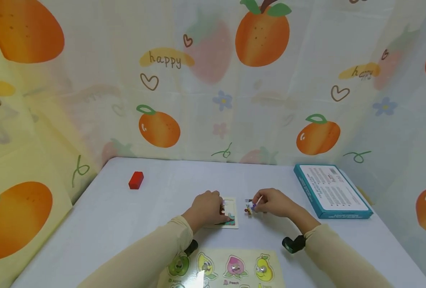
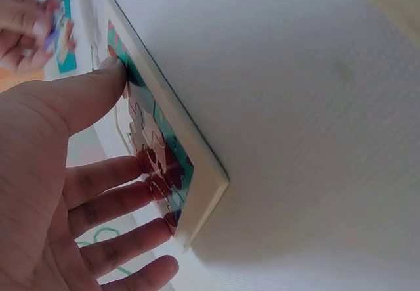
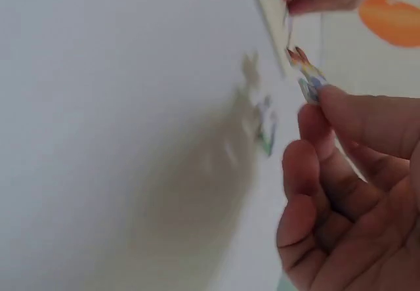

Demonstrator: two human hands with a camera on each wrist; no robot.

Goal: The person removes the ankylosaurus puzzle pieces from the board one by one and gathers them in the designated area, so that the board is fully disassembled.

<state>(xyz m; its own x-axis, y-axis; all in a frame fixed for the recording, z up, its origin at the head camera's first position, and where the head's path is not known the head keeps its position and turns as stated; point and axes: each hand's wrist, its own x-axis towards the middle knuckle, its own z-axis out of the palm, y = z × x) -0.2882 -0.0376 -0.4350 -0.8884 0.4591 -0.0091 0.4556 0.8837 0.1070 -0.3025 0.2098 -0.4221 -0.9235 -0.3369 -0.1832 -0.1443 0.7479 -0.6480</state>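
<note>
A jigsaw piece point(image 3: 307, 74) is pinched by the right hand point(image 1: 275, 203), near the framed jigsaw puzzle point(image 2: 205, 179) touched by the left hand's point(image 1: 205, 208) extended fingers. "Peach" is printed on the fruit board point(image 1: 247, 256), "happy" on the curtain point(image 1: 277, 86); the teal box's point(image 1: 333, 190) print cannot be read

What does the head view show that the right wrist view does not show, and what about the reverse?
Only the head view shows the red block and the fruit board. Only the right wrist view shows the palm side of the right hand. Both show that hand pinching a puzzle piece, and the framed puzzle, partly, with the left hand at it.
</note>
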